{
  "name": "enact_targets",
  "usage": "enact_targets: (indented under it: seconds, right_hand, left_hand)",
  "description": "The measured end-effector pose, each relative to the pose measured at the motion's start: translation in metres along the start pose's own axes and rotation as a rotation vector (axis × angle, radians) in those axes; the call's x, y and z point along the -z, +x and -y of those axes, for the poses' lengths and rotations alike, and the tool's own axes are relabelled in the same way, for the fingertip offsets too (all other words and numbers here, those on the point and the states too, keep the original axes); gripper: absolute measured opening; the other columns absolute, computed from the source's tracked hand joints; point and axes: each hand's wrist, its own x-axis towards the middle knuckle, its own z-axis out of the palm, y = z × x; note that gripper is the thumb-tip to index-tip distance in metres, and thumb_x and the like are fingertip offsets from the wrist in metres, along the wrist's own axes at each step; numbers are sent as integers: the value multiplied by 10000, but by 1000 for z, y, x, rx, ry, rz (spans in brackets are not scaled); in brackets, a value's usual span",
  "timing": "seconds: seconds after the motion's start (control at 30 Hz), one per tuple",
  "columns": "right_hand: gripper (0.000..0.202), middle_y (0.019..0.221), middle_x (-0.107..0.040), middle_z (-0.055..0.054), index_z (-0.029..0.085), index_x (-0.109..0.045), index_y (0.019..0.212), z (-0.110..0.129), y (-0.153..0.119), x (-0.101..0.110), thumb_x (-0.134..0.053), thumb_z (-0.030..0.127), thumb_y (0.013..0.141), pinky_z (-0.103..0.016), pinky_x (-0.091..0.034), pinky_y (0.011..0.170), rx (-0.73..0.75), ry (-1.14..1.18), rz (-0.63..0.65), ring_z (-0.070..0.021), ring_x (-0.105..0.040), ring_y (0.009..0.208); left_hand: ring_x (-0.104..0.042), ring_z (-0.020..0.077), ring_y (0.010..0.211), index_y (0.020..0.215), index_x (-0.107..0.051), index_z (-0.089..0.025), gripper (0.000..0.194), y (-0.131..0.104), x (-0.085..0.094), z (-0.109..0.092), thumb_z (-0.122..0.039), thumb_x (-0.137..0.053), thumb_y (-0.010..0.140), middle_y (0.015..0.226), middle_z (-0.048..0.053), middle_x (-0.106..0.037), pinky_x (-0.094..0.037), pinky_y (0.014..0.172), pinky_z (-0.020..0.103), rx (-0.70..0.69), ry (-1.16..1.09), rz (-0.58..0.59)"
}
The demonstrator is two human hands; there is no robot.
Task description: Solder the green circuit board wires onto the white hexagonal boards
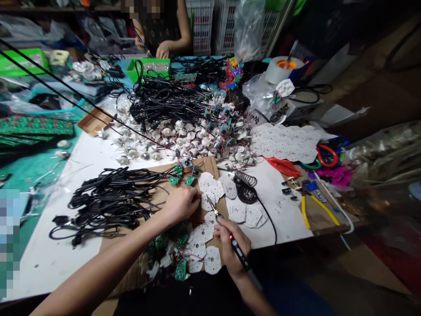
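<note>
In my right hand (233, 245) is a soldering iron (237, 251) with a small red light. Its tip points up and left, over white octagonal circuit boards (212, 188). My left hand (182, 202) is closed just left of those boards; what its fingers hold, if anything, is hidden. Right beyond it lie small green circuit boards (177, 171) at the end of a bundle of black cables (115, 193). Below my left hand are more white boards (213, 260) and green boards (180, 269) with thin wires, resting on a sheet of cardboard (115, 248).
A soldering iron stand (244, 186) with a coiled spring is to the right, with yellow-handled pliers (317, 208) farther right. A heap of white parts (184, 138) and black cables (171, 101) fills the middle. Across the table, a person's hand (163, 49) is near a green tray (131, 70).
</note>
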Motion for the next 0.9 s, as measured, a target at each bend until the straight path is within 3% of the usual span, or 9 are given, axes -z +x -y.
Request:
enact_targets:
  seconds: [0.1, 0.2, 0.37, 0.43, 0.5, 0.6, 0.77, 0.9]
  right_hand:
    - [200, 861, -804, -18, 217, -750, 1127, 0, 0, 0, -590, 183, 1012, -219, -642, 610, -2, 16, -13, -128, -765, 607]
    - [203, 863, -807, -19, 220, -748, 1134, 0, 0, 1, -589, 186, 1013, -210, -644, 610, 17, 29, -37, -126, -764, 602]
    - [204, 847, -805, -23, 222, -754, 1121, 1, 0, 1, -578, 210, 1020, -218, -640, 586, 31, 33, -59, -134, -760, 584]
    - [202, 830, -803, -22, 220, -757, 1110, 1, 1, 1, -576, 215, 1021, -214, -634, 574, 35, 34, -62, -133, -757, 575]
    - [198, 814, -800, -19, 216, -758, 1109, 2, 2, 0, -581, 213, 1019, -211, -632, 579, 40, 26, -67, -132, -756, 573]
    - [196, 800, -800, -17, 213, -762, 1107, 1, 2, -1, -588, 220, 1018, -216, -633, 595, 47, 8, -72, -132, -756, 575]
    - [204, 813, -811, -32, 199, -769, 1085, -2, 0, -1, -584, 251, 1018, -234, -637, 592, 21, -10, -65, -147, -762, 579]
    - [217, 798, -806, -24, 204, -770, 1088, -3, -1, -2, -570, 252, 1020, -228, -631, 572, 17, -9, -48, -145, -760, 569]
  left_hand:
    - [-707, 218, 872, 876, -732, -173, 141, -6, 3, 0, -222, -604, 911, 942, 94, -759, -467, 730, 279, -71, 24, -65]
    - [-684, 191, 756, 833, -729, -184, 205, -4, 26, 11, -303, -600, 937, 845, 64, -753, -456, 673, 268, -88, -22, -178]
    - [-726, 201, 803, 957, -790, -210, 216, 36, 87, 64, -273, -597, 885, 905, 46, -806, -502, 737, 265, 77, -67, -494]
    - [-732, 224, 816, 954, -803, -197, 241, 57, 102, 85, -247, -584, 867, 893, 63, -805, -514, 760, 286, 154, 2, -496]
    - [-727, 214, 856, 984, -798, -194, 245, 74, 105, 100, -225, -620, 818, 964, 67, -801, -523, 789, 275, 59, 55, -394]
    - [-707, 212, 969, 1031, -766, -188, 309, 89, 97, 110, -154, -635, 753, 1106, 86, -767, -517, 840, 265, -111, 188, -269]
    - [-690, 242, 916, 939, -714, -193, 165, 90, 87, 118, -199, -597, 823, 965, 93, -737, -491, 773, 296, -102, 370, -238]
    - [-680, 224, 849, 1002, -731, -192, 207, 84, 88, 133, -263, -591, 866, 957, 87, -731, -495, 769, 307, -150, 263, -283]
